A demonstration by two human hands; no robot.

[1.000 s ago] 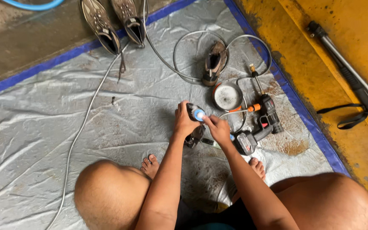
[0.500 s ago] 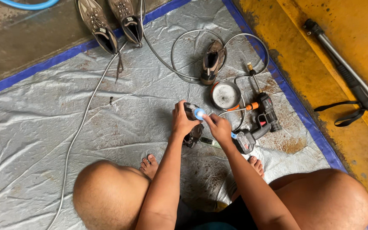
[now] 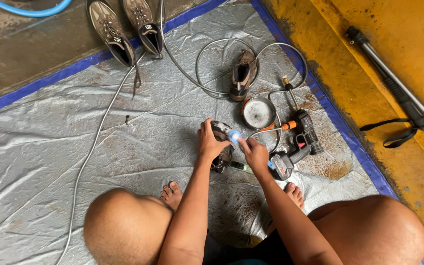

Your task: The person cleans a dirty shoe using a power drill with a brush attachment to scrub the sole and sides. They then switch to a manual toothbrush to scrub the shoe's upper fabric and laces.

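The person squats barefoot on a grey tarp (image 3: pixel 50 162), knees wide and toes showing between them. The left hand (image 3: pixel 211 142) wraps around a dark shoe (image 3: pixel 220 147) that stands on the tarp just in front of the feet; its fingers are curled and pressed against the shoe's side, thumb over the top. The right hand (image 3: pixel 255 153) sits just beside it, fingers bunched and pinching a small pale blue brush (image 3: pixel 234 136) whose head touches the top of the shoe. How tightly the right fingers close cannot be told, since the hand is seen from behind.

Just right of the right hand lies a black cordless spray gun (image 3: pixel 298 142) with an orange collar, its nozzle pointing away from the person. A grey hose (image 3: pixel 187 73) runs from it in loops across the tarp and off towards the left edge. A round tin (image 3: pixel 258 113) rests near the gun, and beyond it a second brown shoe (image 3: pixel 243 74) stands inside the hose loop.

Farther off, a pair of grey shoes (image 3: pixel 126 29) lies across the tarp's blue border. On the yellow floor to the right, well apart, lies a folded tripod (image 3: pixel 393 83) with a black strap.
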